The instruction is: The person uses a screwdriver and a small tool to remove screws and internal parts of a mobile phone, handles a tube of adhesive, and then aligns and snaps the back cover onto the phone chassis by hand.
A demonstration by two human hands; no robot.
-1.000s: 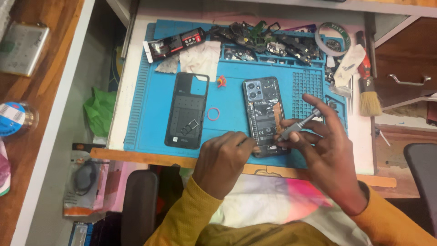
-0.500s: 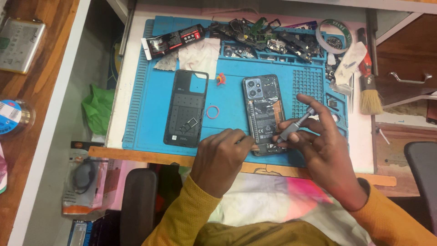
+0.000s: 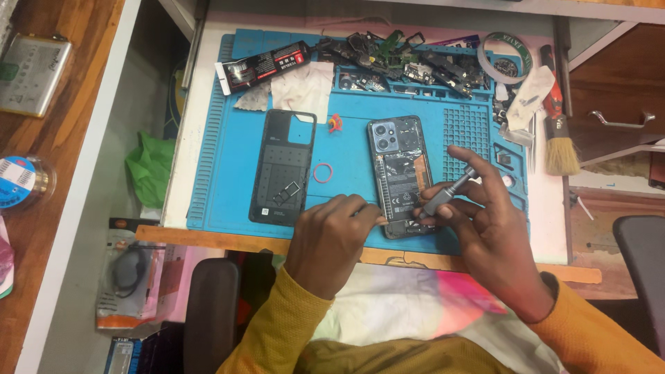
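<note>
An opened phone lies back-up on a blue work mat, its inner parts showing. My right hand holds a grey screwdriver with its tip on the phone's lower right side. My left hand rests on the mat at the phone's lower left edge, fingers curled and touching it. The phone's black back cover lies to the left, inside up. A small red ring and a small orange piece sit between cover and phone.
A dark glue tube, a white cloth and several loose phone parts fill the mat's far edge. A tape roll and a brush lie at the right. A battery sits on the wooden surface at left.
My hands and the screwdriver stay on the phone's lower part, shifting only slightly. The view has moved a little.
</note>
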